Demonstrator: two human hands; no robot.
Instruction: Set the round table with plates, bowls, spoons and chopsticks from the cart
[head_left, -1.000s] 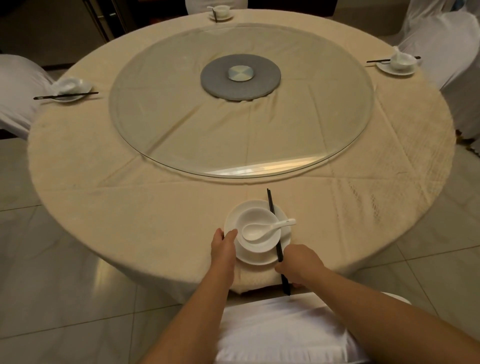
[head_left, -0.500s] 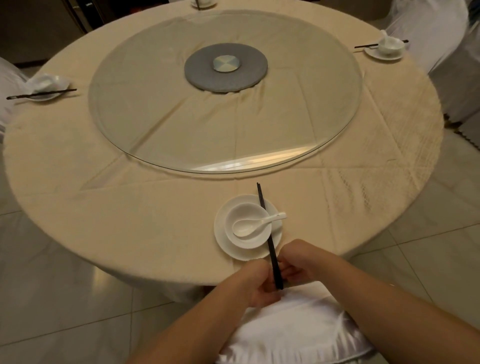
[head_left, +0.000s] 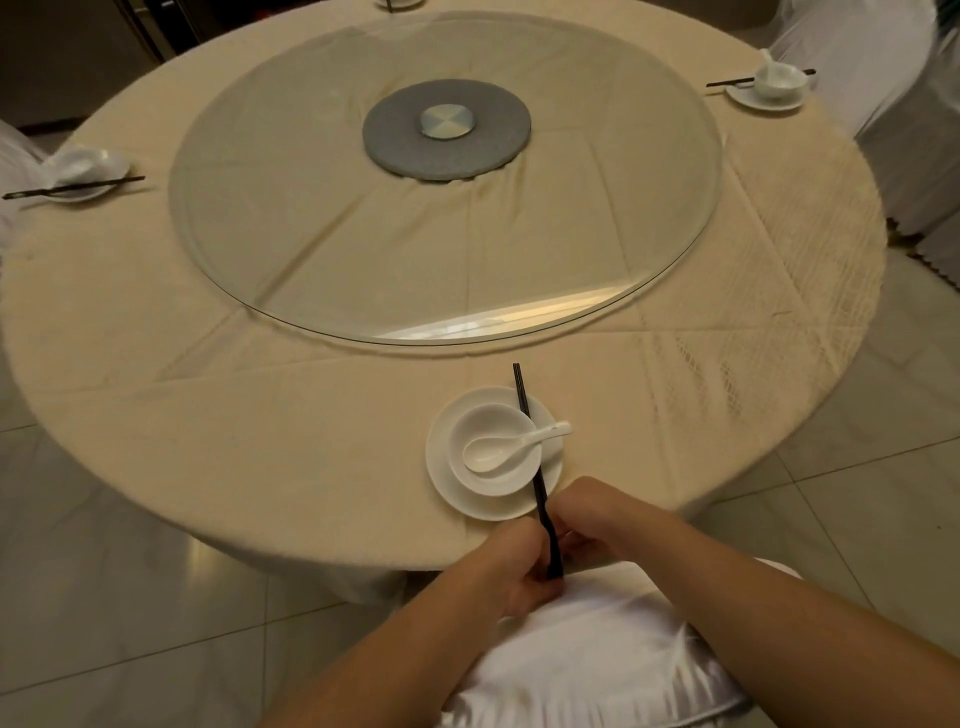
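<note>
At the near edge of the cloth-covered surface (head_left: 260, 441), the left hand (head_left: 511, 571) reaches in from lower left, fingers curled around the near end of the black chopsticks (head_left: 535, 467). The chopsticks lie across the right rim of the white plate (head_left: 441, 467), beside its bowl (head_left: 467, 426) and spoon (head_left: 511, 447). The right hand (head_left: 597, 519) comes in from lower right, pinching the same end.

glossy white bowl (head_left: 493, 449), cloth-covered table (head_left: 311, 441)
</note>
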